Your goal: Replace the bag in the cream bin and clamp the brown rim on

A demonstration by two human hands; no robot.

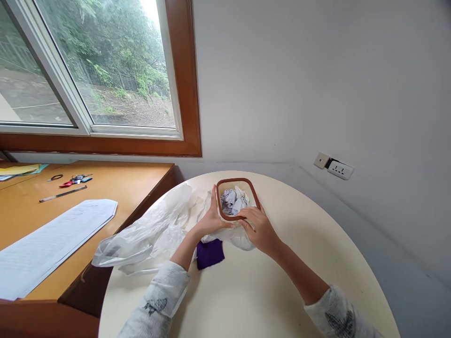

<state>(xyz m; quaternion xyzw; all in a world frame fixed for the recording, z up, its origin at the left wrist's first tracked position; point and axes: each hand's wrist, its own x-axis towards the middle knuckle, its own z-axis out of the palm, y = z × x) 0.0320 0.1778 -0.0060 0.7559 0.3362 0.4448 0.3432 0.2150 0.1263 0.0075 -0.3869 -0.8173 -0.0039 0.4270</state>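
A small bin with a brown rim [254,193] stands at the far middle of the round table, its mouth toward me. Crumpled paper [232,201] lies inside it. My left hand [211,218] grips the bin's left side, thumb along the near edge. My right hand [259,227] holds the near right corner, fingers over the rim. A translucent white plastic bag [151,234] spreads over the table to the left, and white plastic also shows below the bin. Near my left wrist lies a dark purple cloth piece [210,254].
Left of the round table [253,295] is a wooden desk [141,188] with printed sheets [52,244], a pen [62,194], keys [76,179] and folders [21,170]. A window [116,65] and a wall socket [340,169] are behind.
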